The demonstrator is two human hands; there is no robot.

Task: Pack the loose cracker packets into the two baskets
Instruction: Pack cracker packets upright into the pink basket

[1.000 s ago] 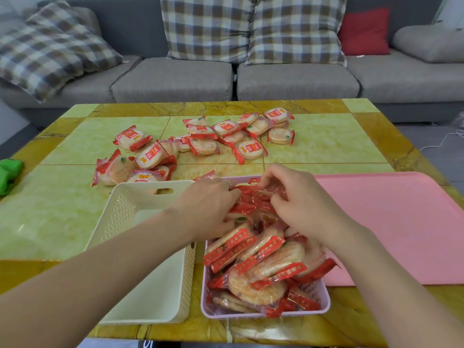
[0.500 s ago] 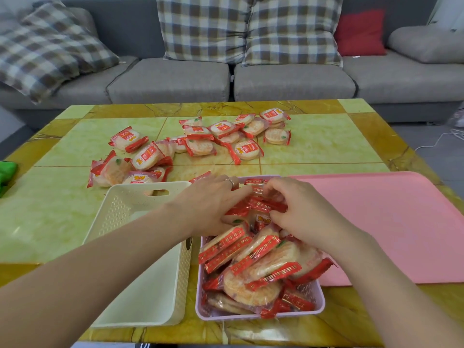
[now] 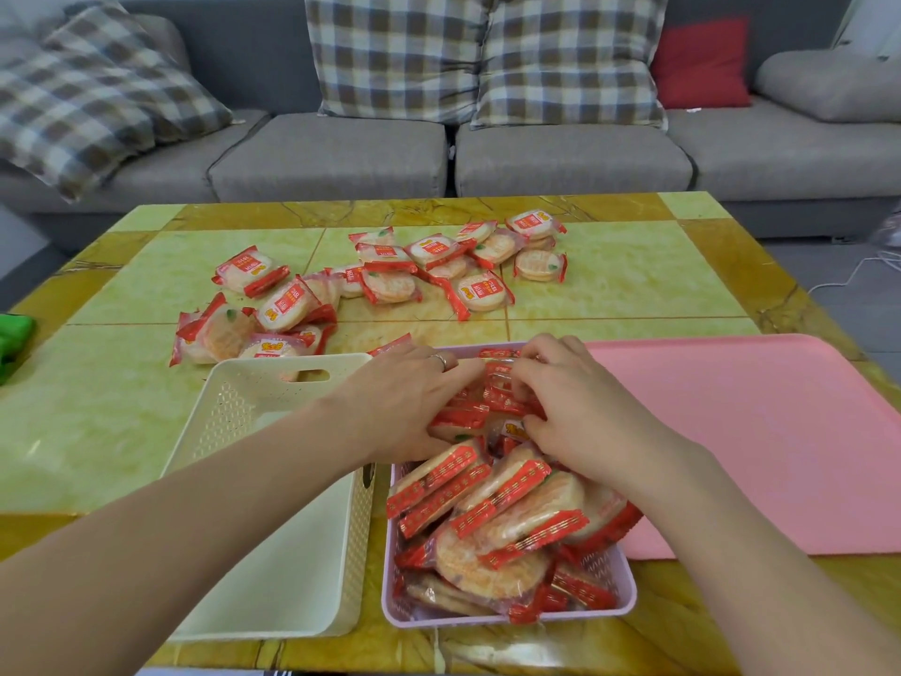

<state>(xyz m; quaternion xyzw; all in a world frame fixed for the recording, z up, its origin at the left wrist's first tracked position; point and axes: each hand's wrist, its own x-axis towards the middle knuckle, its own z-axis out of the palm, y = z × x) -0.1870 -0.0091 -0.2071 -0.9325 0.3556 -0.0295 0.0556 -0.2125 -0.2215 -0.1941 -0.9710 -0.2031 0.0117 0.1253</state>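
1. The left hand (image 3: 404, 402) is laid over the far end of the lilac basket (image 3: 629, 585), its fingers curled round the red-and-clear packets (image 3: 487, 519) stacked there; the fingertips are hidden among the wrappers.
2. The right hand (image 3: 580, 412) is placed just beside it, fingers bent and pinching the same far packets; exactly which packet is gripped cannot be told.
3. The lilac basket is seen nearly full, packets standing on edge in rows; its far rim is mostly covered by the hands.
4. The cream basket (image 3: 292, 553) sits touching it on the left, its near-left corner hidden by the left forearm.
5. Loose packets (image 3: 390, 280) are scattered on the counter (image 3: 97, 431) beyond both baskets.
6. A pink tray (image 3: 755, 431) is cut off at the right edge, and a green object (image 3: 12, 334) at the left edge is not identifiable.
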